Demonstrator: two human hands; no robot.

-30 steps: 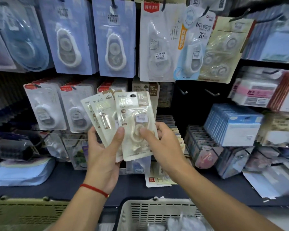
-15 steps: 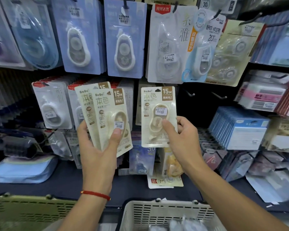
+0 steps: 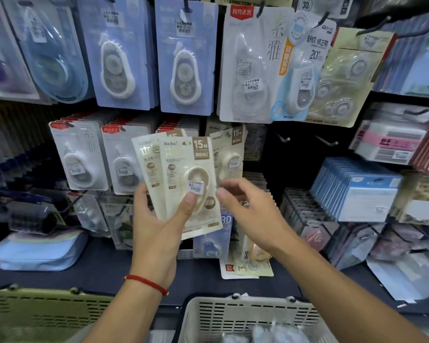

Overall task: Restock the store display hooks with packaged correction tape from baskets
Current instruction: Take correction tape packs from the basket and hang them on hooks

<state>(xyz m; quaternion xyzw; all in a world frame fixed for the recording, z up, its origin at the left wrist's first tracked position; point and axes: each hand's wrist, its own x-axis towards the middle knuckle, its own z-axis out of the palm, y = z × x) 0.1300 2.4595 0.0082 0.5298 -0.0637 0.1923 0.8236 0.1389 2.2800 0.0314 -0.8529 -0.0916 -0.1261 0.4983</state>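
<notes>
While the left hand grips a fan of cream correction tape packs, thumb pressed on the front one, the right hand reaches beside them with loosely spread fingers, holding nothing. Another cream pack hangs on the display just behind. A white basket sits below, a green basket to its left.

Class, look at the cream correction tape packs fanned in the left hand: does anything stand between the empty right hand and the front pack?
Nothing visible does. The right hand is empty beside the front pack, with open air between. Only the left hand's thumb lies on its face.
</notes>
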